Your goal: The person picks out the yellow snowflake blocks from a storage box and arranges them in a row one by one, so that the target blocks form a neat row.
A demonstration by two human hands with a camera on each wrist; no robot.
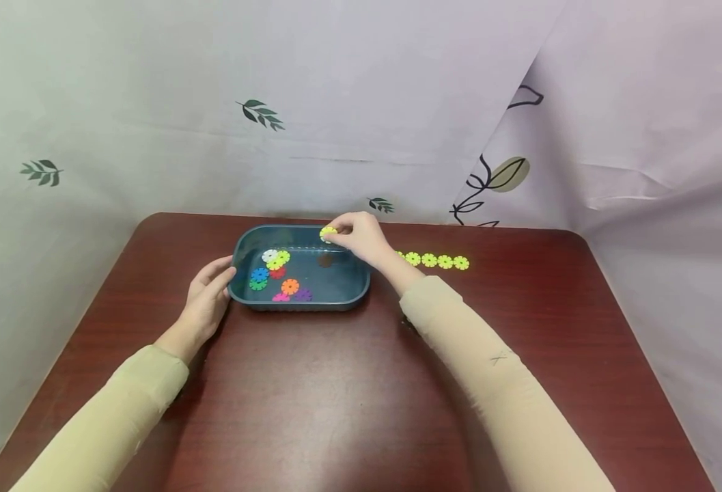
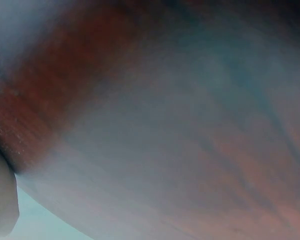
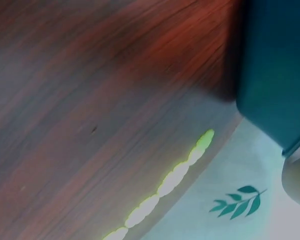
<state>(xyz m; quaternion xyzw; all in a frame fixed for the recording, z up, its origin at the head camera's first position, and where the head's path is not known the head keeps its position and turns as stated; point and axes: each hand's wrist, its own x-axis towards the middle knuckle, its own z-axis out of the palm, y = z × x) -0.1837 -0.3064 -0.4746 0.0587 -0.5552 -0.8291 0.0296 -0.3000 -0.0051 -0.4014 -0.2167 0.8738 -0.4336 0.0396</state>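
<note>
In the head view my right hand (image 1: 363,236) pinches a yellow snowflake disc (image 1: 328,234) between thumb and fingers, above the far side of a dark blue plastic tray (image 1: 299,307). My left hand (image 1: 208,297) holds the tray's left end, thumb at the rim. Inside the tray lie several snowflake discs: a white disc (image 1: 270,256), yellow ones, a blue disc (image 1: 259,274), a green disc, a red disc, an orange disc (image 1: 289,286), a pink disc, a purple disc (image 1: 303,294) and a brown disc (image 1: 325,260). The right wrist view catches only a sliver of hand.
To the tray's right, a row of yellow snowflake discs (image 1: 429,260) lies on the dark red wooden table (image 1: 311,383), partly hidden by my right wrist. A pale leaf-patterned cloth (image 1: 336,102) hangs behind and beside the table. The left wrist view is mostly blurred.
</note>
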